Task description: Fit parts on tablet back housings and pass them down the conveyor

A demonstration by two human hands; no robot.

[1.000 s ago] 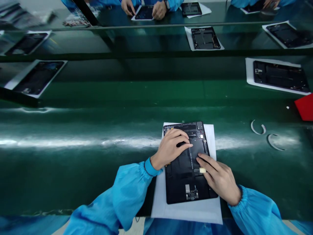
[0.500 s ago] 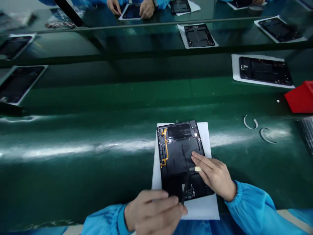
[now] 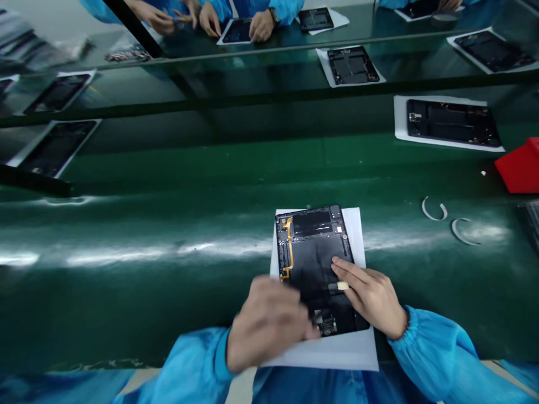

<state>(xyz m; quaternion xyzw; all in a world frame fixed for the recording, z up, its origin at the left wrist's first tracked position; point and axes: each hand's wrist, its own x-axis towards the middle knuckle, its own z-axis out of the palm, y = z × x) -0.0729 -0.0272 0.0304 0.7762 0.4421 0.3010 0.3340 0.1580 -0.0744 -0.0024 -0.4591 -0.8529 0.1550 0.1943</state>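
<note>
An opened black tablet (image 3: 314, 258) with an orange flex cable along its left side lies on a white sheet (image 3: 356, 348) on the green belt. My right hand (image 3: 370, 300) rests on the tablet's right half, fingers stretched flat, one fingertip in a pale cot. My left hand (image 3: 267, 322) is blurred over the tablet's near left corner, fingers curled; what it holds, if anything, does not show.
Several more tablets on white sheets lie on the belt (image 3: 168, 185) and the upper shelf, one at right (image 3: 450, 120). A red bin (image 3: 520, 168) and two white curved scraps (image 3: 433, 210) sit at right. Other people's hands (image 3: 236, 19) work across the line.
My left hand left the tablet's top, pulled back toward me with a thin dark tool, and now sits blurred over the near left corner. The right hand stays put.
</note>
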